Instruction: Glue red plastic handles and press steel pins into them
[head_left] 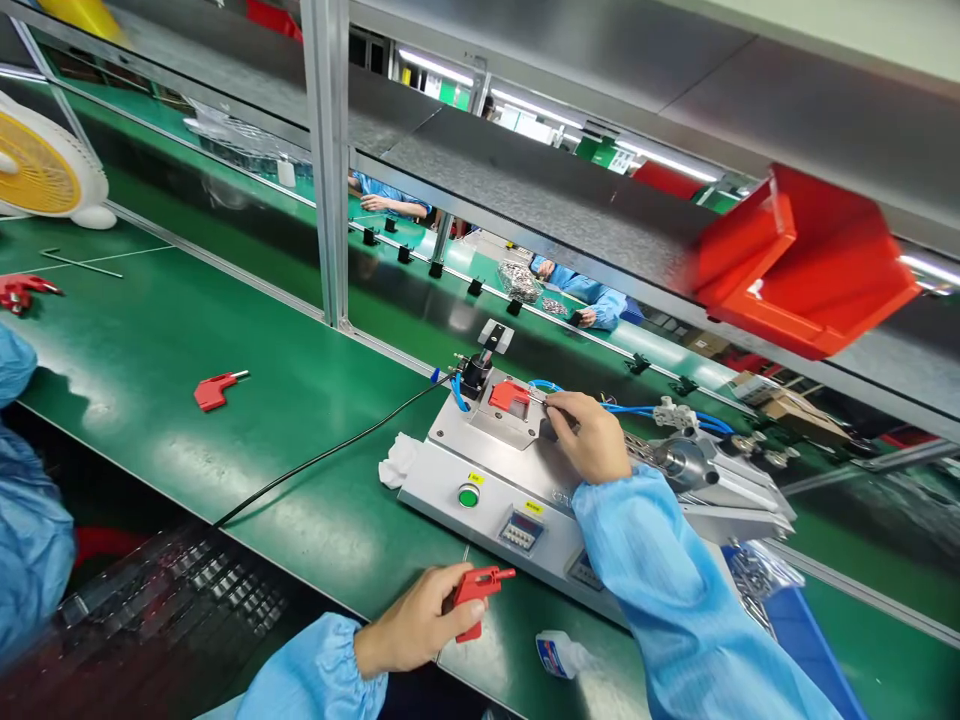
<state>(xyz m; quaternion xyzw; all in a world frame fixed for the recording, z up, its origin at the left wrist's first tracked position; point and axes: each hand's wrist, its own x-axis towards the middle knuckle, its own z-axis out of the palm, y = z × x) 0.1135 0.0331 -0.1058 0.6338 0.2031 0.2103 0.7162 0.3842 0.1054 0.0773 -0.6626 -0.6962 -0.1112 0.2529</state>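
Observation:
My left hand (420, 618) is closed around a red pistol-shaped plastic part (472, 592), held above the front edge of the bench. At the metal press fixture (480, 440), my right hand (592, 435) is pinched on a small metal pin (537, 396), mostly covered by the fingers. The pin meets the right side of another red plastic part (510, 394), which lies in the fixture's nest. A green button (468, 495) and a small counter display (520, 530) are on the fixture's front. Left of it, a red part with a metal pin (217, 390) lies on the green bench.
A small white bottle (561, 655) lies near the front edge. A black cable (322, 460) crosses the bench. At right stands a blue bin (810, 640) with metal pieces; a red bin (810, 265) sits on the shelf above. A co-worker's blue sleeve (30, 530) is at left.

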